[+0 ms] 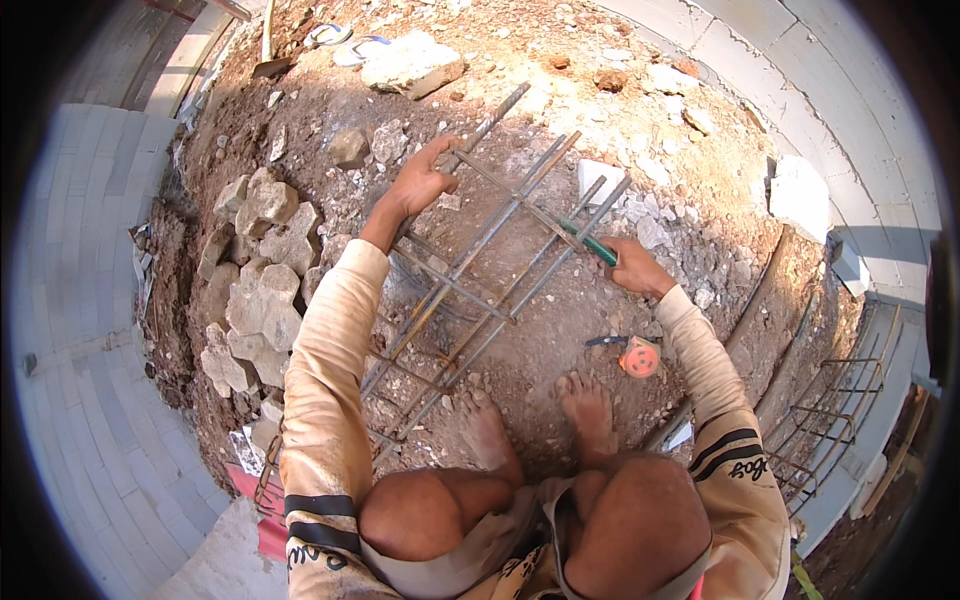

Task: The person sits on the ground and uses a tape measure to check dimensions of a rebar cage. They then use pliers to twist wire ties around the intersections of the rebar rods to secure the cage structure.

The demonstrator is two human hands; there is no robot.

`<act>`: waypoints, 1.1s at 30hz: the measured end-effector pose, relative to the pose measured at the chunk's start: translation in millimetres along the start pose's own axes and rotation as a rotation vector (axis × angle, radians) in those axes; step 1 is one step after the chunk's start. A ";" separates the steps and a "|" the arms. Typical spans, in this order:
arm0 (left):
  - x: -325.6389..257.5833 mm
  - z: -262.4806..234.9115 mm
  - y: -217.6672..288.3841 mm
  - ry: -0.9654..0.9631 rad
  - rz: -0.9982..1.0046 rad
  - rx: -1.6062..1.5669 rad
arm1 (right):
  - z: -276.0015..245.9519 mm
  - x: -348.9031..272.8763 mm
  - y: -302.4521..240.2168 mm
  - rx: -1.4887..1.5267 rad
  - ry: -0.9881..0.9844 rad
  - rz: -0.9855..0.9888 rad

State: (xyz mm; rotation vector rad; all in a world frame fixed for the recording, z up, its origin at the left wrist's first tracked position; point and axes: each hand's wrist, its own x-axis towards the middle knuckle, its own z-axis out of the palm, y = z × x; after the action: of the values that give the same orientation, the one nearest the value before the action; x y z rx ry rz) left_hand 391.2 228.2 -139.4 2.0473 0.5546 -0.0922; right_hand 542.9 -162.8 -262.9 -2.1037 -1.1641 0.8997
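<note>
Rebar frame (pixel 468 265), green-handled tool (pixel 600 249), hands (pixel 424 182) gripping both

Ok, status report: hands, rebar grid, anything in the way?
Left hand gripping outer bar of rebar grid. Right hand holding green-handled tool. Round orange item on ground near right foot, apart from grid.

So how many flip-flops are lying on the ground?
2: one blue-strapped flip-flop near the top edge, left of centre, and another flip-flop just right of it, beside the large pale rock.
</note>
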 end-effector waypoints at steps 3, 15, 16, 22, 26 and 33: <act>-5.3 -4.8 3.3 -0.042 -0.115 -0.057 | 5.0 -9.9 -5.7 0.146 0.123 0.114; 3.0 -4.2 -19.1 -0.066 -0.119 -0.078 | 70.2 -87.6 -51.3 0.820 0.798 0.561; 3.3 -4.2 -18.8 -0.068 -0.115 -0.086 | 67.8 -91.9 -64.7 0.940 0.780 0.573; 2.9 -6.3 -15.6 -0.071 -0.083 -0.040 | 73.5 -89.3 -64.2 1.731 0.563 0.651; 4.7 -7.1 -17.4 -0.076 -0.088 -0.037 | 102.7 -81.4 -35.7 1.891 0.487 0.744; 2.4 -5.7 -14.3 -0.070 -0.090 -0.088 | 121.2 -86.9 -37.7 1.865 0.470 0.748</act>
State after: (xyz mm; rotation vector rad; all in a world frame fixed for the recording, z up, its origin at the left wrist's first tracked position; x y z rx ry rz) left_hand 386.5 239.8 -148.6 1.9260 0.5974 -0.1886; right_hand 396.0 -202.9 -285.0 -0.8456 0.7409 0.9764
